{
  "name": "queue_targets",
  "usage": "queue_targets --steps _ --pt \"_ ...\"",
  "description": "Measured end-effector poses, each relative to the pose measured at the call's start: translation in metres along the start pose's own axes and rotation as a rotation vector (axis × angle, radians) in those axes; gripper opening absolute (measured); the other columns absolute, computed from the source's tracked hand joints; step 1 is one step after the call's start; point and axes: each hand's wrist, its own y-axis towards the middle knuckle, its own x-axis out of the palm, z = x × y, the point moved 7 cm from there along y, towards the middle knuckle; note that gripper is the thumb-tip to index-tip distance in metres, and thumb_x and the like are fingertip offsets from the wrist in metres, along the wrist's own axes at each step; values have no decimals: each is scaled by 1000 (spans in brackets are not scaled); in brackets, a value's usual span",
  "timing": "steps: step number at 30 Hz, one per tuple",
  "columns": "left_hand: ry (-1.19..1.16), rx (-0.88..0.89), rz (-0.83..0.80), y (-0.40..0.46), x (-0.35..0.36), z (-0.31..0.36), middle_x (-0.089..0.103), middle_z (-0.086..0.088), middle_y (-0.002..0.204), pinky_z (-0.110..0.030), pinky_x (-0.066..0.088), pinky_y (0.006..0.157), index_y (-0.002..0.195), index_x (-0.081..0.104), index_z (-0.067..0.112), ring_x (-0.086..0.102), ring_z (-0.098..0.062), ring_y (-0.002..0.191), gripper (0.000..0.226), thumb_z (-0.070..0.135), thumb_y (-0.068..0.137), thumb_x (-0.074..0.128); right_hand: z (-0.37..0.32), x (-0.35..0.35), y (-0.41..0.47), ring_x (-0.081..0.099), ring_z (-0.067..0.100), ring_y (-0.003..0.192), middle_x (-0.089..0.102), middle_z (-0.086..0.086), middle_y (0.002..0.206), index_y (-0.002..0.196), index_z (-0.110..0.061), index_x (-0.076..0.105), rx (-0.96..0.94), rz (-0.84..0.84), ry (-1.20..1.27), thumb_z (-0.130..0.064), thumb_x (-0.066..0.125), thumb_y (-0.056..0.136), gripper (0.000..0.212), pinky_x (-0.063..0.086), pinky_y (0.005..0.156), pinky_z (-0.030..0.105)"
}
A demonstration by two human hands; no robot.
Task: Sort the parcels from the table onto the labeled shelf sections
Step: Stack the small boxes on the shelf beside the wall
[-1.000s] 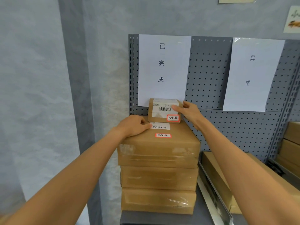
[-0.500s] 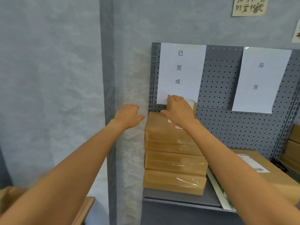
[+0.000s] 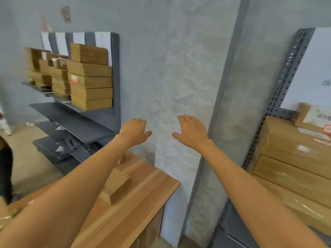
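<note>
- Left hand point(image 3: 135, 130): raised in front of the grey wall point(image 3: 170, 68), fingers loosely curled, thumb out to the side. It holds nothing and touches nothing.
- Right hand point(image 3: 192, 131): raised beside the left, apart from it, fingers relaxed and nearly straight, thumb spread. It holds nothing.
- Small parcel point(image 3: 315, 116): lies on top of the stack of cardboard boxes point(image 3: 293, 154) on the right shelf point(image 3: 274, 111), below a white paper sign point(image 3: 311, 68).
- Wooden table point(image 3: 143, 190): below the left forearm; a cardboard parcel point(image 3: 116, 185) rests on it.
- Far shelf point(image 3: 75, 111): at left, carrying further stacked boxes; details blurred.
</note>
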Motion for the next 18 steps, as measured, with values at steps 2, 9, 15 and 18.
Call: queue_targets --steps 2,9,15,18 --pt "17 -68 -24 -26 5 -48 54 -12 124 -43 48 88 124 52 6 48 -30 116 48 46 98 44 -43 17 8 43 30 127 48 10 139 138 -7 41 -53 -31 45 -45 56 89 64 36 101 37" --pt "69 -270 -51 -98 17 -161 59 -8 111 -37 48 74 111 57 10 53 -27 105 39 45 95 49 -152 59 24 42 27 128 46 9 142 142 -10 37 -249 -84 125 -43 57 89 66 38 99 36" --pt "83 -389 -51 -130 37 -212 59 -7 115 -32 42 74 117 57 11 53 -25 109 41 44 95 49 -201 96 37 44 27 128 47 8 141 143 -9 38 -352 -115 166 -48 55 90 68 38 100 35" --pt "69 -434 -54 -134 50 -226 61 -6 116 -35 47 78 118 57 11 54 -24 108 41 43 94 50 -209 118 50 43 26 129 46 8 142 143 -9 37 -369 -145 178 -49 55 91 69 39 101 36"
